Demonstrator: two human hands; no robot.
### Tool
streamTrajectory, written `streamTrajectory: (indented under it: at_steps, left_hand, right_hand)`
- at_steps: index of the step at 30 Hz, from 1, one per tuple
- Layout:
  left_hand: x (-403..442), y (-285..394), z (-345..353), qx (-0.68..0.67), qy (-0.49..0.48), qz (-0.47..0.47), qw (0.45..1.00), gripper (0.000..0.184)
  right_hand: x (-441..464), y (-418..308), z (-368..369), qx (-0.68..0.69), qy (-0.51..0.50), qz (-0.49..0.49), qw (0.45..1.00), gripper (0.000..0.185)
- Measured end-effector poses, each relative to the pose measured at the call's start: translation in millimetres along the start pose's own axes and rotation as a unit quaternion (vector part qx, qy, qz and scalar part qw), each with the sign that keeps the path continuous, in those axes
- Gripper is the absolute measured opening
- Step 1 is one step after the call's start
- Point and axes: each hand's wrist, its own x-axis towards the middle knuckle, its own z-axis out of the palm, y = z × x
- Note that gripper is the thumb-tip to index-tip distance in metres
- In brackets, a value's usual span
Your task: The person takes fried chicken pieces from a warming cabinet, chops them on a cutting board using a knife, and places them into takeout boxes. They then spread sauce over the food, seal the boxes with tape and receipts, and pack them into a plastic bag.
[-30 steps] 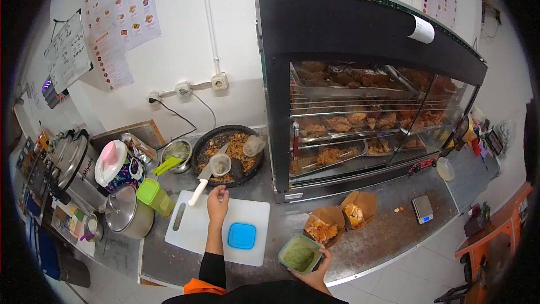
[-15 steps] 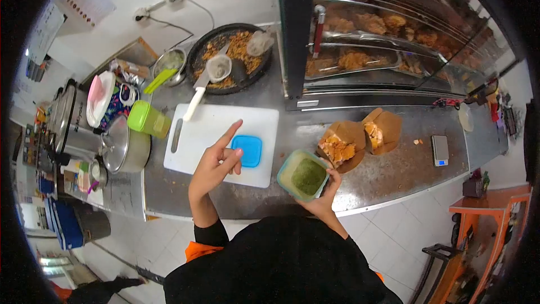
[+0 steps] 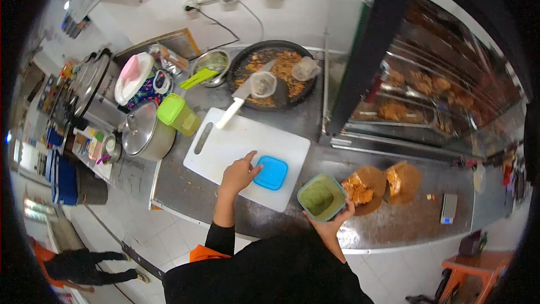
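Note:
My left hand (image 3: 239, 178) is over the white cutting board (image 3: 225, 155), at the left side of a square blue lid (image 3: 271, 173). Its index finger and thumb are stretched out and apart, with nothing between them; the other fingers are partly hidden. With my right hand (image 3: 332, 224) I hold a square plastic container (image 3: 304, 207), tilted so that green powder (image 3: 319, 196) shows inside. Just right of it stand two brown paper boxes, the nearer box (image 3: 374, 191) and the farther box (image 3: 410, 183), both with orange-brown fried food in them.
A knife (image 3: 230, 114) rests across the board's far edge and a round dark pan (image 3: 239, 59) of crumbs. Left are a lime-lidded container (image 3: 175, 111) and a lidded pot (image 3: 149, 135). A glass display cabinet (image 3: 360, 79) stands right, beyond a small scale (image 3: 448, 208). A person (image 3: 84, 264) is at lower left.
My view has swung to the left and tilted. My left hand has come down closer to the lid's left side, its index finger no longer raised. The container stays in my right hand.

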Motion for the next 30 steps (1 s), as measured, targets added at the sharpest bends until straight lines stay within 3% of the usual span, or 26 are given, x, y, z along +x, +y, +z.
streamTrajectory:
  at_steps: [1, 5, 7, 8, 9, 14, 15, 17, 18, 20, 23, 25, 27, 29, 30]
  left_hand:
    - [6.5, -16.8, 11.3, 0.212, 0.128, -0.006, 0.969, 0.053]
    - [9.4, -36.7, -0.5, 0.108, 0.138, -0.060, 0.983, 0.050]
    - [16.2, -40.8, -37.2, -0.131, 0.145, -0.072, 0.978, 0.046]
    - [27.8, -58.4, -50.6, -0.114, 0.219, -0.024, 0.969, 0.043]
    - [36.9, -60.8, -73.5, -0.187, 0.255, -0.021, 0.949, 0.038]
    - [136.0, -117.1, -161.8, 0.021, 0.470, 0.032, 0.882, 0.020]
    - [160.3, -134.6, -169.3, 0.020, 0.477, 0.033, 0.878, 0.020]
    - [199.8, -159.0, -179.6, 0.173, 0.395, -0.076, 0.899, 0.022]
    - [205.4, -157.3, -182.7, 0.169, 0.402, -0.071, 0.897, 0.022]
    - [213.3, -153.9, -175.7, 0.323, 0.217, -0.133, 0.911, 0.030]
    - [238.6, -167.3, -164.6, 0.321, 0.280, -0.122, 0.896, 0.035]
    - [252.6, -173.9, -159.4, 0.300, 0.273, -0.134, 0.904, 0.031]
    - [262.8, -175.3, -170.9, 0.339, 0.341, -0.124, 0.868, 0.021]
    - [278.1, -201.5, -174.9, 0.322, 0.401, -0.216, 0.830, 0.016]
    - [289.2, -225.6, -171.5, 0.297, 0.378, -0.261, 0.837, 0.017]
  right_hand:
    - [2.7, 1.5, 0.5, -0.038, 0.008, 0.003, 0.999, 0.097]
    - [14.7, -5.7, 3.3, -0.001, -0.021, -0.034, 0.999, 0.092]
    - [21.8, -16.3, 0.0, -0.002, -0.071, -0.040, 0.997, 0.091]
    - [28.6, -26.7, 2.7, -0.013, -0.091, -0.066, 0.994, 0.091]
    - [33.7, -30.8, 6.4, -0.025, -0.109, -0.091, 0.990, 0.091]
    - [37.7, -19.8, 13.7, -0.011, -0.115, -0.083, 0.990, 0.092]
    - [39.0, -18.4, 14.4, -0.011, -0.116, -0.091, 0.989, 0.092]
    - [36.1, -10.4, 12.4, 0.012, -0.126, -0.035, 0.991, 0.094]
    - [36.0, -5.0, 15.7, 0.052, -0.115, -0.030, 0.992, 0.095]
    - [35.1, -5.8, 18.2, 0.060, -0.098, -0.011, 0.993, 0.094]
    - [43.4, -11.4, 25.4, 0.073, -0.070, -0.010, 0.995, 0.094]
    - [45.8, -9.6, 25.7, 0.064, -0.092, -0.007, 0.994, 0.094]
    - [47.1, -6.7, 26.7, 0.058, -0.109, -0.003, 0.992, 0.094]
    - [48.1, -3.5, 26.1, 0.048, -0.110, -0.002, 0.993, 0.094]
    - [47.0, -2.9, 23.4, 0.040, -0.106, -0.001, 0.994, 0.094]
